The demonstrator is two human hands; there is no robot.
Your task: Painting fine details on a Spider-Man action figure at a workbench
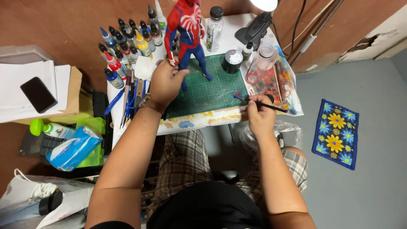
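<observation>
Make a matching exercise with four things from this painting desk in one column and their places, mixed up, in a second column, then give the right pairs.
Things:
1. red and blue figure
2. paintbrush
3. black phone
4. flowered blue cloth

Places:
A. on the grey floor, right of the table
B. on white papers, left of the table
C. standing on the green cutting mat, leg in the left hand
D. in the grip of the right hand

Pairs: 1-C, 2-D, 3-B, 4-A
</observation>
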